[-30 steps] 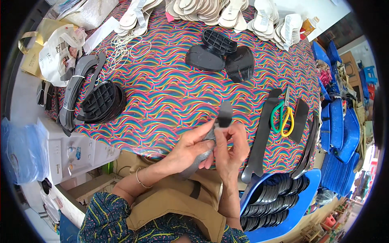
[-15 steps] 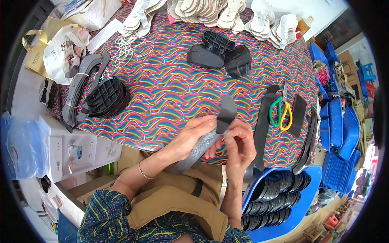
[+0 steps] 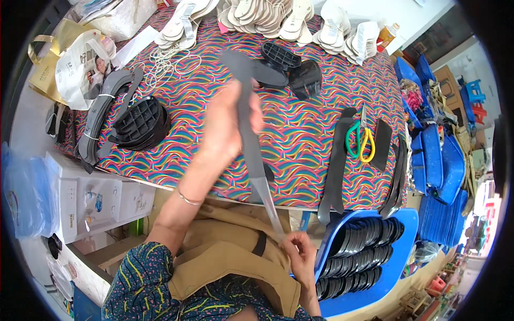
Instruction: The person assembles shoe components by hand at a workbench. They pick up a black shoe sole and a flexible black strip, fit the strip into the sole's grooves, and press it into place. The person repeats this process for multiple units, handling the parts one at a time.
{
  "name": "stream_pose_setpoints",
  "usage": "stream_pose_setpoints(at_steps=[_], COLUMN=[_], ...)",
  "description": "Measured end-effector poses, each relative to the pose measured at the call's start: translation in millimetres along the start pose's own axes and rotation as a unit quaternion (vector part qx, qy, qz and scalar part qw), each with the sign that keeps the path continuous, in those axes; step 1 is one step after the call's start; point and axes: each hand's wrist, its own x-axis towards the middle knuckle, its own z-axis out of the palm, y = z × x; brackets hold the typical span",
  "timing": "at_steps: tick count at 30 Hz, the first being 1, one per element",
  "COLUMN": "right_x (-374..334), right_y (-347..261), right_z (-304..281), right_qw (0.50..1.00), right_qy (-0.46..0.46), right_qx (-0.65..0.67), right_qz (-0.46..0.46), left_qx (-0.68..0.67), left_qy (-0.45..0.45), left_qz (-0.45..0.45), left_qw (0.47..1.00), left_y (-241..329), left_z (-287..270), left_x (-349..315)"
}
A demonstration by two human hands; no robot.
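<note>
L hand (image 3: pixel 222 120) is nr the frame's centre, closed on a dk grey strip (image 3: pixel 248 131) (hand's blurred, so exact finger placement is hard to tell). Strip is held up over the patterned tablecloth (image 3: pixel 294 144), wide end twd top centre, narrower lower down. From its lower part a thin translucent film (image 3: pixel 271 209) stretches down-right to the R hand (image 3: pixel 301 255), lower centre-right of frame, which pinches the film's end btwn thumb & fingertips. Hands are well apart, linked only by strip + film.

Top centre: a black ridged pc (image 3: pixel 281 56) w/ two smooth black pcs (image 3: pixel 305 80) beside it, one partly behind the strip. Right of centre: scissors (image 3: pixel 364 124) w/ green & yellow handles, btwn a long dk strip (image 3: pixel 337 166) & a short dk pc (image 3: pixel 382 144). Lower right: blue tub (image 3: pixel 396 262), rows of black curved pcs (image 3: pixel 348 241) inside. Left side: stack of black ridged pcs (image 3: pixel 140 125) nr a tied bundle of dk strips (image 3: pixel 101 117); loose white cord (image 3: pixel 171 67) above. Along top edge: pale insoles (image 3: pixel 262 18), stacked.
</note>
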Motion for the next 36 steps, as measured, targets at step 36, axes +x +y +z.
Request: stream_pose_setpoints(at_steps=[36], right_x=[145], right_y=[-31], right_z=[-93], right_qw=[0.799], right_qy=[0.376], right_qx=[-0.415], right_qz=[-0.218], left_qx=[-0.032], left_qy=[-0.196], left_qz=[-0.201], left_qw=[0.959], left_y=[-212], left_z=[80], left_x=[90])
